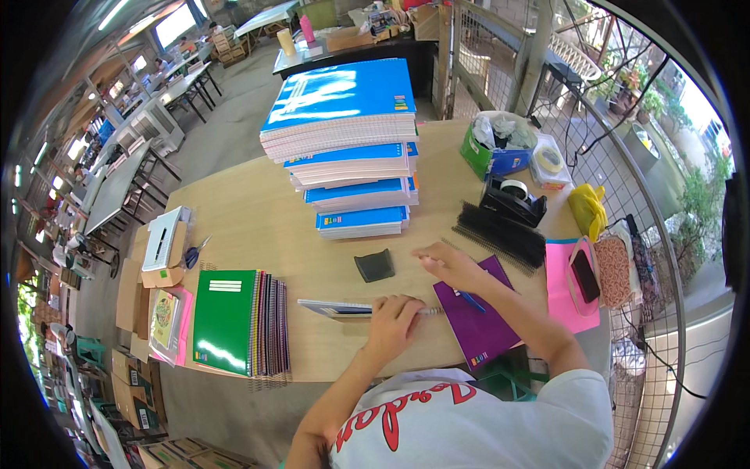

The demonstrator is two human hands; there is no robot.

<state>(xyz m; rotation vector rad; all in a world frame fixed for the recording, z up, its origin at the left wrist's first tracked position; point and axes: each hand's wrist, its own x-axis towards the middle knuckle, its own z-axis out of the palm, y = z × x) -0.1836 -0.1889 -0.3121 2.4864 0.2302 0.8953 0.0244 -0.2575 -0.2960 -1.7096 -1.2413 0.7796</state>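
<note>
My left hand (396, 324) grips a thin notebook (334, 308) that stands on edge over the table, its wire coil (430, 311) poking out to the right of the fingers. My right hand (447, 264) hovers beyond the coil, fingertips bent together and pointing left; whether anything small is between them is hidden. Just left of those fingertips lies a dark square pad (375, 266). Below my right forearm rests a purple notebook (478, 328) with a blue pen (472, 302) on it.
Tall stacks of blue-covered paper (344, 94) stand at the back. Green spiral notebooks (226, 320) are piled on the left, near scissors (197, 252). To the right are black wire coils (500, 236), a tape dispenser (512, 205), a green-blue box (494, 156) and a phone (584, 275).
</note>
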